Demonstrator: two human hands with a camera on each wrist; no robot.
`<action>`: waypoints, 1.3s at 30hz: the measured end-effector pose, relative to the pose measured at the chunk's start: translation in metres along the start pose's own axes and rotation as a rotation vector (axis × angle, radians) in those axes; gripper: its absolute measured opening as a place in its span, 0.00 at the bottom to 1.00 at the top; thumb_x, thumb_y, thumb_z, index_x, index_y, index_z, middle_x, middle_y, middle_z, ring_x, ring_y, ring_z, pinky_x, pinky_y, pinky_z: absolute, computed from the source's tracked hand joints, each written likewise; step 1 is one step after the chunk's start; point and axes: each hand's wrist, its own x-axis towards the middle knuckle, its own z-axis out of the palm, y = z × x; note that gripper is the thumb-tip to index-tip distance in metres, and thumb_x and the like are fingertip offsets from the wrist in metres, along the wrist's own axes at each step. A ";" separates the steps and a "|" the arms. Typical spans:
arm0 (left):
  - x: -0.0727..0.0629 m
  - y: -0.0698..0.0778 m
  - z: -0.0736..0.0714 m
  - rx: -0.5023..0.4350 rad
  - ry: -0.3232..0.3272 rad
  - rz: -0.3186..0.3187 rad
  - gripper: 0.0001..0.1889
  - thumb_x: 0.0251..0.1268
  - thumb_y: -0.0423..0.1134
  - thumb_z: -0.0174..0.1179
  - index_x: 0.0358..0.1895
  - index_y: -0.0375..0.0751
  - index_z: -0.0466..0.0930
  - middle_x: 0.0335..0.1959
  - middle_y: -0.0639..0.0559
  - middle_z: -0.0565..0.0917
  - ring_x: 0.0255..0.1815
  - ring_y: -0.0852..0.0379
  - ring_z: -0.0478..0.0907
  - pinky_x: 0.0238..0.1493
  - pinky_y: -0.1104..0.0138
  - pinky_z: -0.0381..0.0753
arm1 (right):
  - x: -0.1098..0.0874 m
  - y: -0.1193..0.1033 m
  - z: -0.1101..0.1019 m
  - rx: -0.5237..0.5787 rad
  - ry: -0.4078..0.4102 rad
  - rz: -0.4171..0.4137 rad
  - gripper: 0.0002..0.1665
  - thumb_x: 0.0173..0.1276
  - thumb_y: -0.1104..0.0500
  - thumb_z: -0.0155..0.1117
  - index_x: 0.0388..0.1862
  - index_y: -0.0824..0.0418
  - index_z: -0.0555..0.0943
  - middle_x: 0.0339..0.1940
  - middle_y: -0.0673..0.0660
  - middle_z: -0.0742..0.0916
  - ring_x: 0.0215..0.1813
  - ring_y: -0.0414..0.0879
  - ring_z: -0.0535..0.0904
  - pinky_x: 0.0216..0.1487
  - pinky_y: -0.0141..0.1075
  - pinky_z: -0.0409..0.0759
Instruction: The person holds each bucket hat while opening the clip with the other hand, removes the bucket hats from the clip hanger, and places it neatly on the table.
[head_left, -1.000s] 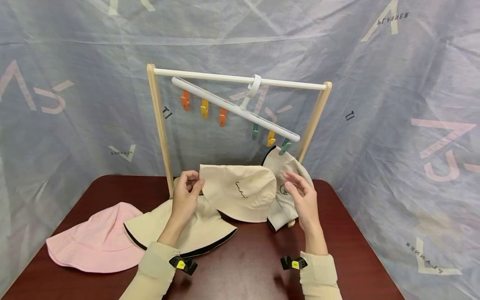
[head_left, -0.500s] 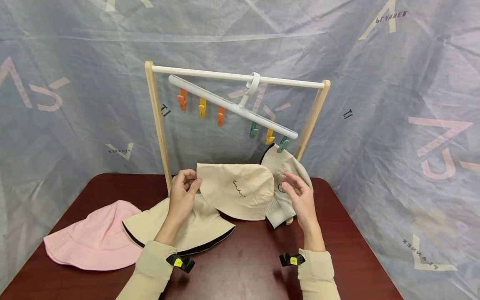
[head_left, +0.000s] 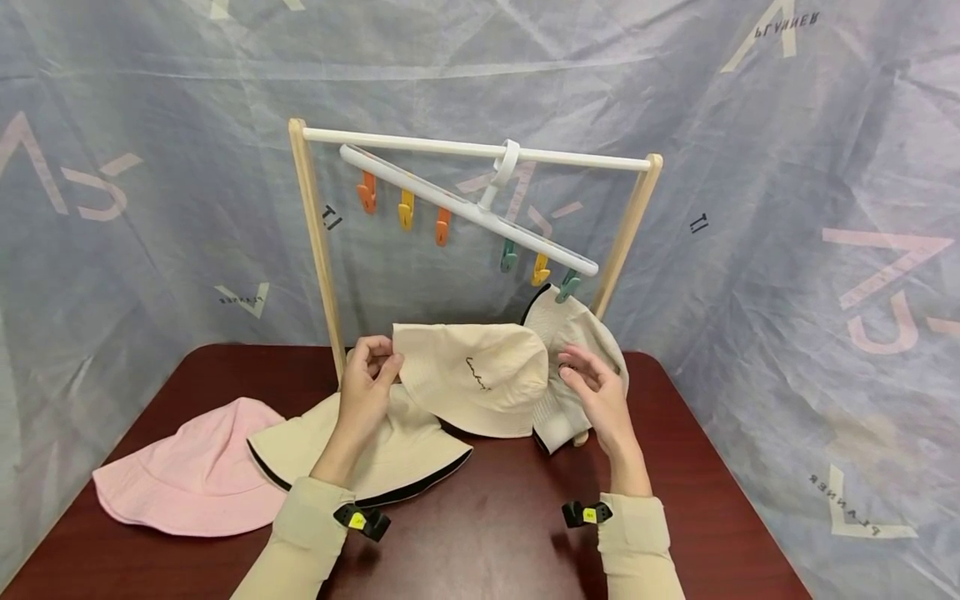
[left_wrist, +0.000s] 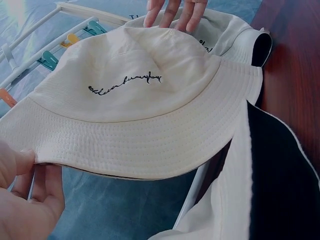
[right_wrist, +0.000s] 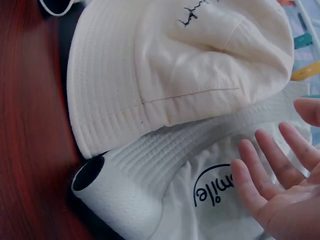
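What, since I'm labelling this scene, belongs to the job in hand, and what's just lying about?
Apparently in the job:
Left hand, pinching the script hat
Right hand
Clip hanger on its rack
Smile hat, seemingly clipped

Lying about, perhaps for later:
Pink hat
Black-edged cream hat

Creased grey-blue cloth (head_left: 450, 92) with pink and black letters (head_left: 896, 273) behind a dark red-brown table (head_left: 502, 533)

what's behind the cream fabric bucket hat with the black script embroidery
Behind the cream hat, toward its right in the head view, shows part of an off-white fabric bucket hat with black lettering. The portion it overlaps is covered; whatever else lies there is hidden.
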 end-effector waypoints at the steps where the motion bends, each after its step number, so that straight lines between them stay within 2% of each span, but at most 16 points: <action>1: 0.000 0.000 0.000 -0.001 0.001 0.000 0.10 0.81 0.31 0.59 0.57 0.34 0.72 0.49 0.47 0.77 0.42 0.58 0.79 0.45 0.68 0.85 | 0.001 0.001 0.000 -0.009 -0.016 0.006 0.27 0.81 0.56 0.65 0.76 0.58 0.76 0.69 0.63 0.83 0.69 0.55 0.79 0.60 0.28 0.80; 9: 0.001 0.000 0.000 -0.007 -0.003 -0.010 0.10 0.82 0.31 0.58 0.58 0.33 0.71 0.49 0.47 0.76 0.42 0.58 0.79 0.44 0.72 0.84 | 0.001 0.014 -0.001 -0.047 -0.138 0.005 0.27 0.81 0.57 0.66 0.75 0.58 0.76 0.69 0.63 0.82 0.69 0.60 0.79 0.61 0.32 0.80; 13: 0.000 0.000 -0.001 -0.007 -0.004 -0.012 0.10 0.82 0.31 0.58 0.58 0.34 0.71 0.50 0.46 0.76 0.42 0.58 0.79 0.44 0.72 0.84 | 0.001 0.016 0.000 -0.042 -0.170 0.007 0.27 0.80 0.57 0.66 0.75 0.59 0.76 0.70 0.63 0.82 0.70 0.61 0.79 0.60 0.30 0.80; 18: 0.000 0.000 -0.001 -0.011 -0.006 -0.011 0.10 0.82 0.32 0.58 0.58 0.34 0.71 0.50 0.47 0.76 0.43 0.58 0.79 0.45 0.72 0.84 | 0.001 0.024 0.003 -0.052 -0.188 0.041 0.28 0.79 0.57 0.68 0.73 0.61 0.76 0.69 0.65 0.82 0.66 0.54 0.82 0.60 0.30 0.80; 21: 0.001 -0.001 -0.002 -0.015 -0.010 -0.009 0.11 0.82 0.32 0.58 0.58 0.33 0.70 0.50 0.48 0.76 0.43 0.58 0.79 0.45 0.72 0.84 | 0.001 0.030 0.003 -0.068 -0.210 0.066 0.27 0.78 0.57 0.68 0.72 0.62 0.77 0.66 0.65 0.83 0.62 0.47 0.83 0.60 0.34 0.81; 24: 0.001 -0.002 -0.002 -0.018 -0.009 -0.006 0.11 0.82 0.32 0.58 0.58 0.33 0.71 0.50 0.47 0.76 0.43 0.57 0.78 0.45 0.72 0.83 | 0.002 0.035 0.004 -0.078 -0.234 0.085 0.25 0.78 0.57 0.69 0.69 0.62 0.78 0.64 0.64 0.84 0.59 0.47 0.84 0.60 0.38 0.81; 28: 0.002 -0.002 -0.002 -0.015 -0.003 -0.003 0.11 0.82 0.33 0.58 0.59 0.34 0.71 0.50 0.46 0.76 0.44 0.56 0.78 0.44 0.72 0.82 | 0.002 0.039 0.005 -0.078 -0.236 0.098 0.22 0.76 0.57 0.71 0.64 0.62 0.79 0.60 0.62 0.85 0.58 0.49 0.84 0.59 0.39 0.82; 33: 0.002 -0.001 -0.003 -0.009 -0.002 -0.006 0.11 0.82 0.33 0.58 0.59 0.34 0.71 0.50 0.46 0.76 0.45 0.56 0.79 0.45 0.71 0.82 | 0.003 0.042 0.009 -0.064 -0.216 0.087 0.18 0.74 0.61 0.73 0.58 0.66 0.80 0.55 0.64 0.86 0.53 0.48 0.85 0.55 0.36 0.83; 39: 0.002 -0.002 -0.004 -0.007 0.002 -0.022 0.11 0.82 0.34 0.58 0.59 0.35 0.71 0.51 0.47 0.76 0.46 0.56 0.79 0.47 0.68 0.84 | 0.003 0.046 0.013 -0.048 -0.225 0.096 0.18 0.73 0.62 0.73 0.55 0.69 0.80 0.52 0.67 0.86 0.50 0.48 0.86 0.53 0.37 0.84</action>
